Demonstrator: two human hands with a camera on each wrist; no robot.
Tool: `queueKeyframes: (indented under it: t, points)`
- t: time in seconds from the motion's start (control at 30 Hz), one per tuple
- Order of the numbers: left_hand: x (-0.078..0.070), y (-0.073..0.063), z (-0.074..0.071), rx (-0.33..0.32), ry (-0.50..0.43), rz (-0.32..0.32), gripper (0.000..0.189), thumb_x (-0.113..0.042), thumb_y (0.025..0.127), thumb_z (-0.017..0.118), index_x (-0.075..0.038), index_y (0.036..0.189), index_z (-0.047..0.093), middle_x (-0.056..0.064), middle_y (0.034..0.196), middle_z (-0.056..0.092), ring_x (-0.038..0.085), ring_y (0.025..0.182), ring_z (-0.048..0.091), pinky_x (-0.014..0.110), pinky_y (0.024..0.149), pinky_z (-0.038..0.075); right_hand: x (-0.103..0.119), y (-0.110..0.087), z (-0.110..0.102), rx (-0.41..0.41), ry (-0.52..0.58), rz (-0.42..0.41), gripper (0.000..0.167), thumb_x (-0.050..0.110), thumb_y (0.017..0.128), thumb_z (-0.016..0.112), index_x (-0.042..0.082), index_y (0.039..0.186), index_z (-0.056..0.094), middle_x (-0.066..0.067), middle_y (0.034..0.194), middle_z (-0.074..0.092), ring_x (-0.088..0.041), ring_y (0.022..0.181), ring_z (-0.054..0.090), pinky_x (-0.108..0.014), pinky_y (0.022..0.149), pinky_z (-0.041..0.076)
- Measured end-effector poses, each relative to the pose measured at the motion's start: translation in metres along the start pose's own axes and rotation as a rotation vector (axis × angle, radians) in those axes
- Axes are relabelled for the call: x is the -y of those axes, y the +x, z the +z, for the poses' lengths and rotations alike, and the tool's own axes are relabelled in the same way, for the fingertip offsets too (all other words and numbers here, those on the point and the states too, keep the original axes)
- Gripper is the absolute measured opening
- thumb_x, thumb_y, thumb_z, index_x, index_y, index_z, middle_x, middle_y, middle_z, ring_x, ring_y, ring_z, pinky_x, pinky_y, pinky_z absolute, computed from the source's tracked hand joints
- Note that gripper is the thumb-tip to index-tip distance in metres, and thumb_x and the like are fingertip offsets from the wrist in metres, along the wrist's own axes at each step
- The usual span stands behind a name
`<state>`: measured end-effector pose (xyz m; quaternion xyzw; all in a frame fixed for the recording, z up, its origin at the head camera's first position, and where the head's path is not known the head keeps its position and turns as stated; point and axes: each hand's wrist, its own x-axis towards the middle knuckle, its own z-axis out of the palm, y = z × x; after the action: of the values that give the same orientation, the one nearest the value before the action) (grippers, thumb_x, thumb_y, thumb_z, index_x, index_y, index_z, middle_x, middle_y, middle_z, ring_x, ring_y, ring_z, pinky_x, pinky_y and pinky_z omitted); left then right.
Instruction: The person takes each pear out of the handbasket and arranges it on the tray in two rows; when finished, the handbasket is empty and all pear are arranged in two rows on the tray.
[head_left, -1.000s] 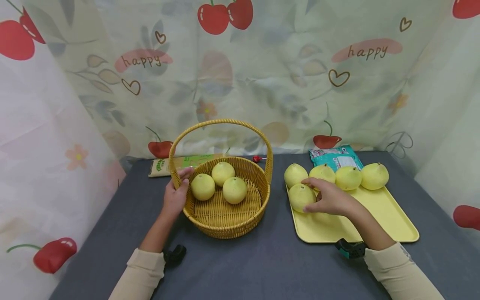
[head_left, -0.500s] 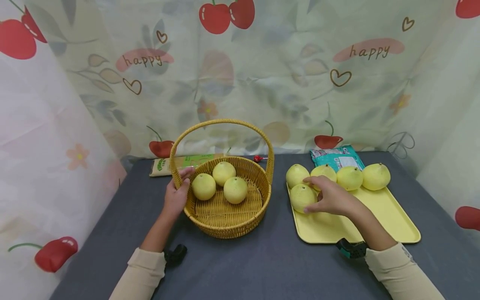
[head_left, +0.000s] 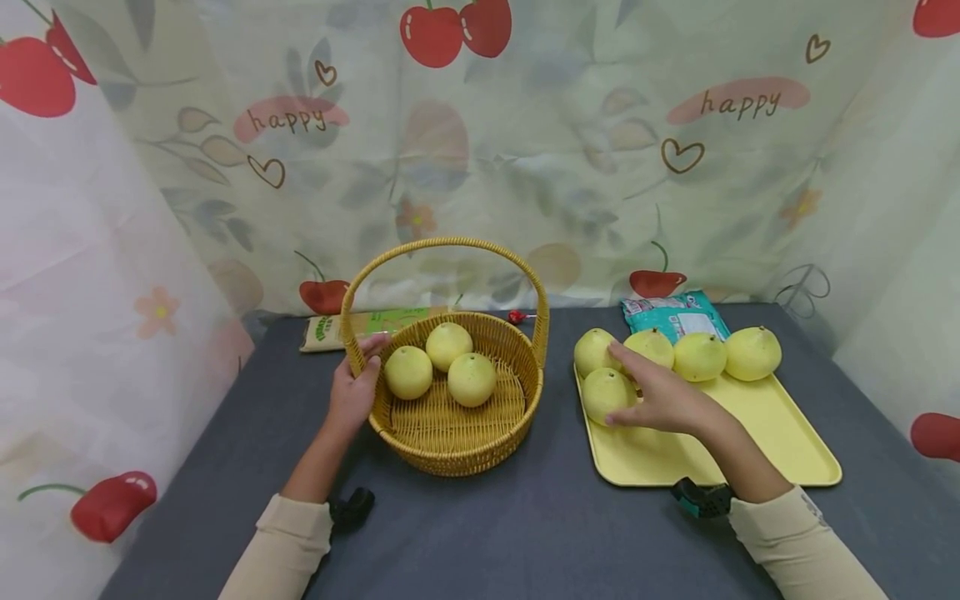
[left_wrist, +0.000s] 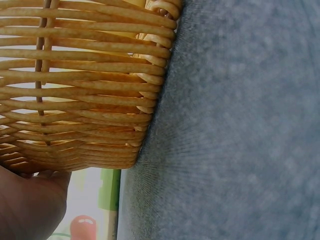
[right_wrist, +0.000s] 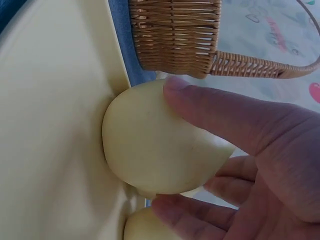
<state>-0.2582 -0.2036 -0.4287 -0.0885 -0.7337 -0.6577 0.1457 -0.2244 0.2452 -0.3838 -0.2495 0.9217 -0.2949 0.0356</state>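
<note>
My left hand [head_left: 354, 392] grips the left side of a wicker basket [head_left: 457, 463] at the base of its tall arched handle. Inside the basket lie 3 pale yellow pomelos, one of them near the middle [head_left: 471, 380]. To the right, my right hand [head_left: 667, 398] is spread around the front-left pomelo [head_left: 606, 397] on a yellow tray [head_left: 750, 442]. In the right wrist view the thumb lies along that pomelo [right_wrist: 160, 137], while the other fingers stand loosely below it. More pomelos line the tray's back edge, such as the far-right one [head_left: 752, 352].
A teal packet [head_left: 673, 315] lies behind the tray. Behind the basket are a flat green and brown packet [head_left: 324, 333] and a small red-wrapped item [head_left: 516, 317]. A dark cloth [head_left: 525, 533] covers the table, and printed curtains [head_left: 480, 167] enclose it.
My right hand's fingers have spread and lifted off the front-left pomelo's top, toward the one behind it. The pomelo stays on the tray. My left hand and the basket hold still.
</note>
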Motion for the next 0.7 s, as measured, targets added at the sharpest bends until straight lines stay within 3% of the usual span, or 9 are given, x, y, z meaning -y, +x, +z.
queueKeyframes:
  t: [0.1, 0.33, 0.57, 0.7]
  points:
    - [0.0000, 0.0002, 0.0003, 0.000, -0.005, 0.005, 0.035, -0.003, 0.106, 0.046, 0.005, 0.139, 0.053, 0.023, 0.140, 0.054, 0.026, 0.136, 0.045, 0.041, 0.112, 0.030, 0.0017, -0.0005, 0.0008, -0.014, -0.004, -0.003, 0.101, 0.026, 0.079, 0.088, -0.014, 0.151, 0.028, -0.031, 0.157, 0.025, -0.046, 0.144, 0.026, -0.059, 0.110, 0.028]
    - [0.0003, -0.0001, 0.0002, 0.004, -0.012, 0.006, 0.035, -0.003, 0.106, 0.046, 0.005, 0.139, 0.053, 0.023, 0.141, 0.054, 0.026, 0.136, 0.045, 0.040, 0.111, 0.030, 0.0021, -0.0008, 0.0031, -0.047, 0.027, -0.017, 0.089, 0.021, 0.077, 0.089, -0.012, 0.145, 0.041, -0.033, 0.156, 0.027, -0.049, 0.138, 0.033, -0.057, 0.093, 0.047]
    - [-0.0008, 0.0000, 0.0008, 0.006, -0.013, 0.016, 0.035, -0.002, 0.106, 0.046, 0.007, 0.139, 0.052, 0.025, 0.140, 0.053, 0.027, 0.137, 0.045, 0.040, 0.112, 0.030, 0.0023, -0.0011, 0.0045, -0.058, -0.012, -0.043, 0.069, 0.016, 0.078, 0.088, -0.005, 0.135, 0.055, -0.034, 0.149, 0.035, -0.050, 0.135, 0.036, -0.054, 0.087, 0.050]
    - [-0.0012, -0.0002, 0.0006, 0.004, -0.009, 0.018, 0.035, -0.002, 0.106, 0.046, 0.007, 0.139, 0.052, 0.025, 0.141, 0.053, 0.027, 0.137, 0.045, 0.040, 0.113, 0.029, 0.0033, -0.0017, 0.0043, -0.038, -0.003, -0.052, 0.069, 0.017, 0.079, 0.087, -0.004, 0.136, 0.054, -0.036, 0.149, 0.033, -0.052, 0.135, 0.036, -0.055, 0.088, 0.050]
